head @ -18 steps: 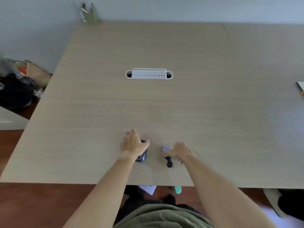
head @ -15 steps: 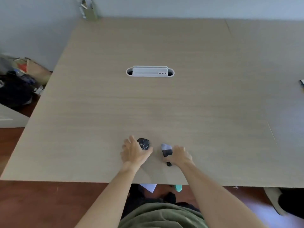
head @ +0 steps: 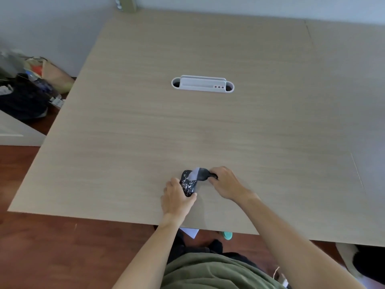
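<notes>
A black speckled sock (head: 188,186) lies near the front edge of the wooden table (head: 208,126). My left hand (head: 177,198) grips its near end, thumb on one side and fingers on the other. A second dark sock with a pale lilac toe (head: 199,174) lies across the far end of the first. My right hand (head: 224,181) pinches its dark end, just right of the speckled sock. Both hands sit close together on the tabletop.
A white cable-port insert (head: 202,84) is set into the middle of the table. A pile of bags and clutter (head: 27,90) lies on the floor to the left. A small olive holder (head: 127,3) stands at the table's far left corner.
My right hand has brought the lilac-toed sock leftward onto the speckled sock. My left hand now grips the speckled sock by its near end, and the two socks overlap.
</notes>
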The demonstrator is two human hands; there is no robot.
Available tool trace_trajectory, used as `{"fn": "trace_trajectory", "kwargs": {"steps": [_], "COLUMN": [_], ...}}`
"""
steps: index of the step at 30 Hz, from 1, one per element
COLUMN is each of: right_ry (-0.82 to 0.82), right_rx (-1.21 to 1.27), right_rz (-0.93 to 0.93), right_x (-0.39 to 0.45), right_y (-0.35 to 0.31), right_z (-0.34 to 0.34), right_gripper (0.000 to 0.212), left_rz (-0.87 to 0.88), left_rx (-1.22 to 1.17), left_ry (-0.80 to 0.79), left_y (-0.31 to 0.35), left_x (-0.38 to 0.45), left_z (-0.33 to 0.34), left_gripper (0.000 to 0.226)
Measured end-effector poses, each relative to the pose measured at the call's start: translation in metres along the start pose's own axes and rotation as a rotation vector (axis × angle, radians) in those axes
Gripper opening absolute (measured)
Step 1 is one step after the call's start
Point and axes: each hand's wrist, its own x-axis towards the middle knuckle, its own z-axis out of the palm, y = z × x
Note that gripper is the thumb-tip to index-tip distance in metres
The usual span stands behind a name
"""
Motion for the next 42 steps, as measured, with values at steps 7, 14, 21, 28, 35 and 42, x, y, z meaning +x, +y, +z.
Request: {"fn": "trace_trajectory", "kwargs": {"steps": [7, 14, 21, 28, 35, 42], "right_ry": [-0.124, -0.092, -0.095, -0.056, 0.029, -0.035], "right_rx": [-0.234, -0.154, -0.401, 0.023, -0.118, 0.026], "right_rz": [0.019, 0.001, 0.108, 0.04, 0.107, 0.048], "right_x": [0.001, 0.003, -0.006, 0.003, 0.014, 0.019], "right_y": [-0.003, -0.015, -0.014, -0.027, -0.019, -0.026], "right_z": [0.005, 0.002, -0.002, 0.007, -0.013, -0.001], "right_gripper": [0.015, 0.028, 0.009, 0.019, 0.019, 0.02], "left_rz": [0.018, 0.048, 0.074, 0.065, 0.077, 0.078], "left_rx": [0.03, -0.007, 0.016, 0.022, 0.082, 0.125], "left_ry": [-0.024, 0.003, -0.004, -0.002, -0.019, -0.054], "left_y": [-0.004, -0.005, -0.007, -0.006, -0.004, -0.002], "left_x": [0.007, 0.004, 0.008, 0.008, 0.012, 0.015], "left_z": [-0.005, -0.003, -0.005, -0.005, -0.009, -0.011], "left_gripper": [0.058, 0.061, 0.06, 0.062, 0.064, 0.066]}}
